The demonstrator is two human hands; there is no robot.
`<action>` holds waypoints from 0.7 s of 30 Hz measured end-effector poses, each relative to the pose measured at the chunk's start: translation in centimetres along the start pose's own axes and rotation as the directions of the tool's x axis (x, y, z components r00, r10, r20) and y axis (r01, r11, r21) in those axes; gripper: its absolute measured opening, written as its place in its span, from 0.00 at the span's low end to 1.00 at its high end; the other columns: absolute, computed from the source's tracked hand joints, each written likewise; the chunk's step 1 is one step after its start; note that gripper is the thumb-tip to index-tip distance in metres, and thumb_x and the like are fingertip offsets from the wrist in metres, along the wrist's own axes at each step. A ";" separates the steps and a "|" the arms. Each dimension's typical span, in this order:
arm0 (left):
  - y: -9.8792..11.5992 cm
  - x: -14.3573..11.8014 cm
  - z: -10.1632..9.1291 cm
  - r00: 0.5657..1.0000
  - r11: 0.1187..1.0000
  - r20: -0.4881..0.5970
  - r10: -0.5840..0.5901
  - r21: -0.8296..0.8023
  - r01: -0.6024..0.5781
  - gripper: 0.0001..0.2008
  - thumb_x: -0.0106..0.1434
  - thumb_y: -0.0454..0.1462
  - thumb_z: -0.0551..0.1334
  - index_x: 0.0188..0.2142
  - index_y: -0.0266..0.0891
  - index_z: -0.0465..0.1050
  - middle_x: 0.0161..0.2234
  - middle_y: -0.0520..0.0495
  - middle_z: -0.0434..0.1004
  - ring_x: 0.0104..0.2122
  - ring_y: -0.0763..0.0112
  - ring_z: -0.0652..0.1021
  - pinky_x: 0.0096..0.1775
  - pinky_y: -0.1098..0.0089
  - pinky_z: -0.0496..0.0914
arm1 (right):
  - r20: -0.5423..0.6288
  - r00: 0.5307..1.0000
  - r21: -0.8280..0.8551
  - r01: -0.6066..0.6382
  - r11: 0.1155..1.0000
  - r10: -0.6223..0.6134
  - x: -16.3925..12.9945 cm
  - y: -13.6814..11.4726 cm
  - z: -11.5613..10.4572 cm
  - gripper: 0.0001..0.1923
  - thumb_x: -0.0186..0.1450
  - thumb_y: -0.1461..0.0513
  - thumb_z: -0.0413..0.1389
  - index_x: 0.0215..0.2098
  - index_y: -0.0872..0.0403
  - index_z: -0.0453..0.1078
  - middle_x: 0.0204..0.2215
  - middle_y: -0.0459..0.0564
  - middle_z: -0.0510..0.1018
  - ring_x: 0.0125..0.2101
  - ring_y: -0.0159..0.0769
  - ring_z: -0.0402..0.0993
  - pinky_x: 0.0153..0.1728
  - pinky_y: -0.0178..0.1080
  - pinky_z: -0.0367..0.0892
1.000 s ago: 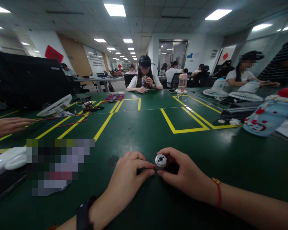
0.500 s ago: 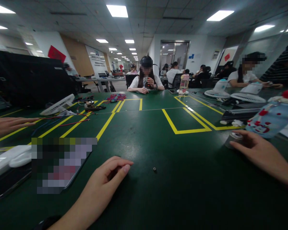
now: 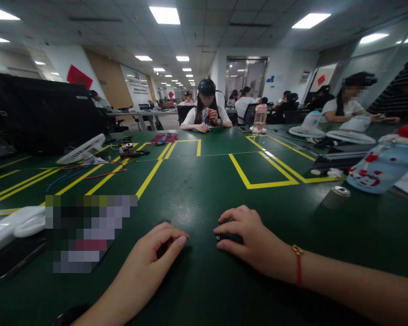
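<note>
A tiny round metal part (image 3: pixel 218 237) with a hole in its middle, like a small nut, stands on the green table (image 3: pixel 190 290). My right hand (image 3: pixel 246 233) is at it, thumb and fingers apart on either side; contact cannot be made out. To the left, my left hand (image 3: pixel 153 253) rests on the table, loosely curled with its thumb tip against the index finger. Nothing shows between those tips, and its palm is partly hidden. A small grey cylinder (image 3: pixel 336 198) with a shiny top stands farther right, apart from both hands.
A blurred-out flat panel (image 3: pixel 88 235) and a white device (image 3: pixel 15 224) lie left. Wires (image 3: pixel 105 171) and a white fan (image 3: pixel 83 149) are beyond. A blue bottle (image 3: pixel 382 167) and black rails (image 3: pixel 340 158) are right. A person (image 3: pixel 207 108) sits opposite.
My right hand has let go of the grey cylinder and moved left to the tiny metal part. My left hand stays put. Another person's hand at the far left has gone from view.
</note>
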State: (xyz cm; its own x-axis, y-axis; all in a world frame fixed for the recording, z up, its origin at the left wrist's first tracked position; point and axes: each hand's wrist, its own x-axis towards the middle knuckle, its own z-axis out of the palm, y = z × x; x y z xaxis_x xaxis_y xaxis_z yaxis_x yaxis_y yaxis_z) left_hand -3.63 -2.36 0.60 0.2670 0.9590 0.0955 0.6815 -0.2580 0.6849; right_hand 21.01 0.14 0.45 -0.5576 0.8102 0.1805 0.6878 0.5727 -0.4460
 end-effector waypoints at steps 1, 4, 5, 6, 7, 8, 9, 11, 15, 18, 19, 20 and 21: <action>0.0 0.0 0.0 1.000 1.000 0.008 0.007 0.006 -0.007 0.11 0.67 0.41 0.54 0.38 0.44 0.75 0.35 0.50 0.75 0.36 0.66 0.75 0.40 0.68 0.68 | -0.003 1.000 0.026 0.007 1.000 -0.007 0.4 -0.2 0.1 0.13 0.63 0.51 0.52 0.40 0.45 0.73 0.44 0.47 0.72 0.45 0.37 0.64 0.47 0.45 0.59; -0.1 0.1 0.0 1.000 1.000 0.011 0.010 -0.008 -0.010 0.11 0.67 0.41 0.54 0.37 0.44 0.75 0.35 0.50 0.75 0.36 0.66 0.75 0.40 0.68 0.68 | -0.094 0.995 0.082 -0.034 0.996 0.042 -0.2 1.7 -1.6 0.12 0.65 0.55 0.49 0.37 0.51 0.72 0.40 0.48 0.73 0.41 0.33 0.67 0.44 0.41 0.62; 0.0 0.2 0.0 1.000 1.000 0.010 0.007 -0.022 -0.007 0.11 0.67 0.41 0.54 0.37 0.44 0.75 0.35 0.50 0.75 0.36 0.66 0.75 0.40 0.68 0.68 | -0.156 0.985 0.061 -0.061 0.996 0.070 -1.0 2.9 -2.8 0.12 0.65 0.55 0.49 0.38 0.51 0.72 0.40 0.49 0.73 0.41 0.33 0.67 0.44 0.40 0.63; 0.0 0.2 0.0 1.000 0.999 0.006 0.004 -0.037 -0.003 0.11 0.67 0.41 0.54 0.36 0.44 0.75 0.35 0.50 0.75 0.36 0.66 0.75 0.39 0.68 0.68 | -0.228 0.968 0.010 -0.101 0.995 0.101 -2.0 4.3 -4.2 0.13 0.64 0.54 0.50 0.39 0.51 0.71 0.41 0.50 0.73 0.42 0.34 0.67 0.45 0.40 0.63; 0.1 0.3 0.0 1.000 0.999 0.001 0.000 -0.052 0.000 0.12 0.67 0.41 0.54 0.35 0.44 0.75 0.35 0.50 0.75 0.36 0.66 0.75 0.39 0.68 0.68 | -0.307 0.943 -0.062 -0.158 0.985 0.132 -3.2 5.7 -5.7 0.13 0.64 0.54 0.50 0.40 0.51 0.71 0.43 0.50 0.73 0.43 0.34 0.68 0.46 0.40 0.63; 0.2 0.3 0.1 1.000 0.998 -0.002 -0.005 -0.063 0.004 0.12 0.67 0.41 0.54 0.35 0.44 0.75 0.35 0.50 0.76 0.36 0.66 0.76 0.39 0.68 0.68 | -0.386 0.907 -0.144 -0.238 0.960 0.167 -4.4 7.2 -7.4 0.14 0.63 0.53 0.51 0.41 0.52 0.71 0.44 0.51 0.73 0.44 0.36 0.67 0.47 0.41 0.62; 0.2 0.3 0.1 1.000 0.998 -0.003 -0.008 -0.070 0.007 0.12 0.67 0.41 0.54 0.35 0.44 0.75 0.35 0.50 0.76 0.36 0.65 0.76 0.39 0.68 0.68 | -0.449 0.868 -0.219 -0.339 0.915 0.214 -5.6 8.5 -9.0 0.15 0.63 0.53 0.51 0.41 0.52 0.71 0.45 0.52 0.72 0.45 0.37 0.67 0.47 0.41 0.61; 0.4 0.2 0.2 1.000 0.997 -0.008 -0.007 -0.077 0.006 0.12 0.67 0.41 0.54 0.34 0.44 0.75 0.34 0.50 0.76 0.36 0.65 0.76 0.39 0.68 0.69 | -0.515 0.774 -0.302 -0.565 0.768 0.367 -7.6 11.0 -11.9 0.16 0.63 0.53 0.50 0.41 0.53 0.71 0.46 0.53 0.72 0.43 0.37 0.68 0.44 0.41 0.61; 0.5 0.0 0.3 1.000 0.997 0.001 0.018 -0.074 -0.018 0.11 0.66 0.40 0.54 0.35 0.44 0.75 0.35 0.50 0.76 0.37 0.64 0.75 0.40 0.67 0.68 | -0.420 0.571 -0.249 -0.820 0.516 0.705 -10.0 13.9 -15.0 0.20 0.61 0.49 0.50 0.41 0.53 0.73 0.39 0.53 0.76 0.33 0.35 0.69 0.35 0.40 0.60; 0.6 -0.1 0.2 1.000 0.998 0.017 0.015 -0.065 -0.014 0.11 0.66 0.40 0.54 0.35 0.44 0.75 0.35 0.50 0.76 0.36 0.65 0.75 0.39 0.67 0.69 | -0.426 0.558 -0.216 -0.827 0.519 0.712 -10.3 14.6 -15.3 0.21 0.59 0.48 0.52 0.42 0.52 0.74 0.38 0.53 0.77 0.29 0.32 0.70 0.33 0.38 0.60; 0.6 -0.1 0.2 1.000 0.998 0.018 0.011 -0.063 -0.009 0.11 0.66 0.40 0.54 0.35 0.44 0.75 0.35 0.50 0.76 0.36 0.65 0.75 0.39 0.67 0.69 | -0.456 0.561 -0.220 -0.824 0.523 0.691 -10.4 14.7 -15.3 0.21 0.59 0.48 0.52 0.42 0.52 0.74 0.39 0.54 0.77 0.28 0.32 0.70 0.32 0.38 0.60; 0.6 -0.1 0.1 1.000 0.998 0.018 0.007 -0.062 -0.006 0.11 0.66 0.40 0.54 0.35 0.44 0.76 0.35 0.50 0.77 0.35 0.65 0.75 0.39 0.67 0.69 | -0.479 0.562 -0.225 -0.821 0.525 0.674 -10.4 14.7 -15.2 0.21 0.59 0.49 0.53 0.41 0.53 0.75 0.39 0.55 0.77 0.27 0.32 0.70 0.30 0.37 0.60; 0.6 -0.1 0.1 1.000 0.998 0.015 0.008 -0.064 -0.007 0.11 0.66 0.40 0.54 0.35 0.44 0.76 0.34 0.50 0.77 0.35 0.65 0.76 0.39 0.67 0.69 | -0.515 0.566 -0.228 -0.815 0.533 0.644 -10.4 14.8 -15.2 0.20 0.58 0.49 0.54 0.40 0.53 0.76 0.37 0.56 0.78 0.25 0.31 0.70 0.28 0.37 0.60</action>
State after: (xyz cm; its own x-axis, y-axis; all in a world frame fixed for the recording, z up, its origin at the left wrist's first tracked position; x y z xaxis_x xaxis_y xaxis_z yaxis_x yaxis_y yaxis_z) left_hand -3.17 -2.61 0.91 0.2828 0.9550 0.0897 0.6348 -0.2565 0.7289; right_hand 44.07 2.09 5.26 0.3668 0.8913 0.2664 0.9270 -0.3261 -0.1854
